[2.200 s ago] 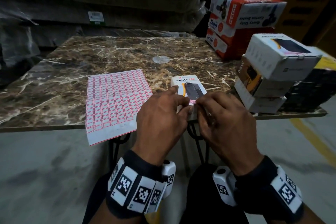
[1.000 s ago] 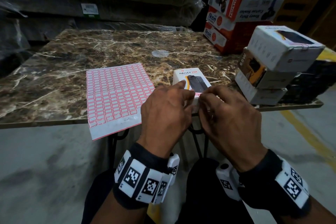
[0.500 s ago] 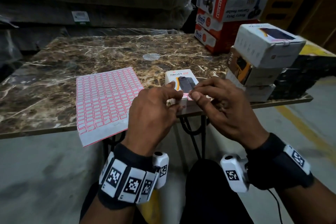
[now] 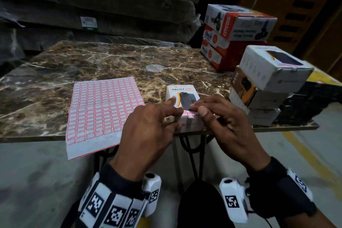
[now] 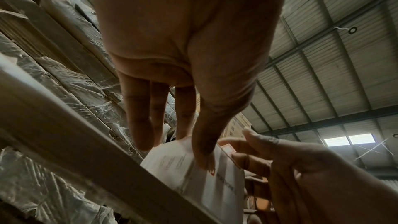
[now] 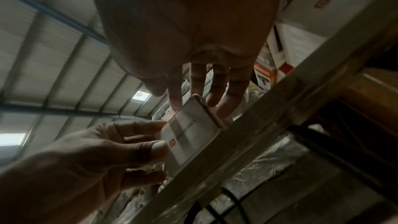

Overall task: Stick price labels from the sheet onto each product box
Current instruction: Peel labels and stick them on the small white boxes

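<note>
The marble worktop (image 4: 111, 61) carries everything. Along its right side stand two stacks (image 4: 259, 72) of product boxes, one red and white at the far corner, one white nearer the edge; no price label shows on any face turned this way, though their other sides are hidden. Left of centre lies the sheet (image 4: 103, 109) of red-bordered labels, its near end hanging over the worktop's front edge. A few cells in its lowest rows look bare, which suggests only a handful have been peeled off.

Between the sheet and the stacks, at the front edge, lies the Halley box (image 4: 182, 105), flat with its printed face up. The left hand (image 4: 148, 131) steadies it: fingers spread loosely, forefinger on the top face, thumb against the near side wall, as the left wrist view also shows. The right hand (image 4: 227, 126) bends over the box's near right corner, its forefinger and thumb close together at the label (image 4: 189, 114), which lies on the top face near the front edge. Whether those fingers pinch the label or merely press it flat I cannot tell.

My judgement is that the task is at an early stage: this box is being labelled now, and the stacked boxes are left to do.
</note>
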`<state>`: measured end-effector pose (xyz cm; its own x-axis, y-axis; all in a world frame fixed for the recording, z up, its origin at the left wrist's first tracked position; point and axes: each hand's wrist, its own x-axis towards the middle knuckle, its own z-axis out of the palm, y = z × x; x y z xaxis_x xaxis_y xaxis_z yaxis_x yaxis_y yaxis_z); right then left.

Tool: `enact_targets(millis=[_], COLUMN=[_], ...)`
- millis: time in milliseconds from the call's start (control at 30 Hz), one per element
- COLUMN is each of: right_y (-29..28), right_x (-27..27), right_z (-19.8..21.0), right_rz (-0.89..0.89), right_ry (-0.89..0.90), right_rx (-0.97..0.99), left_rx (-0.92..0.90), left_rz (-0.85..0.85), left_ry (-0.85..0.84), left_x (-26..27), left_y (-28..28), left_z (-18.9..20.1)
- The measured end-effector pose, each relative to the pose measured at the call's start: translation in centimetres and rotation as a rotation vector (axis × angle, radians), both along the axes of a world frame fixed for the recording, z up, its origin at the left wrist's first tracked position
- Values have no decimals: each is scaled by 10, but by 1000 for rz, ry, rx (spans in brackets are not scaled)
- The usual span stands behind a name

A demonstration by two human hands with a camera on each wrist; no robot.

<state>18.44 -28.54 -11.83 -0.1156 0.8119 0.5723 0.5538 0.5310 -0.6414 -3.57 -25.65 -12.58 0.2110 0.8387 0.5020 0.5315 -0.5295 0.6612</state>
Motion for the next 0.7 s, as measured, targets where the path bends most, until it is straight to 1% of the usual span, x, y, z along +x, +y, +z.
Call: enact_targets(millis=[200,400,567,700], right_y=[5,11,12,13], right_x=[-8,-2,4,-3], right_z=[-6,-14,-16,-15], right_rz=[-67,-15,22,-24], right_ry=[18,34,60,72], right_rx=[57,96,48,72], left_rx=[-36,-32,-16,-38], left_rz=[1,26,36,11], left_ry=[2,-15,-8,-14], left_x=[-2,-1,-1,-2], left_y=[1,0,0,-3], left_z=[-5,-7,-3,2])
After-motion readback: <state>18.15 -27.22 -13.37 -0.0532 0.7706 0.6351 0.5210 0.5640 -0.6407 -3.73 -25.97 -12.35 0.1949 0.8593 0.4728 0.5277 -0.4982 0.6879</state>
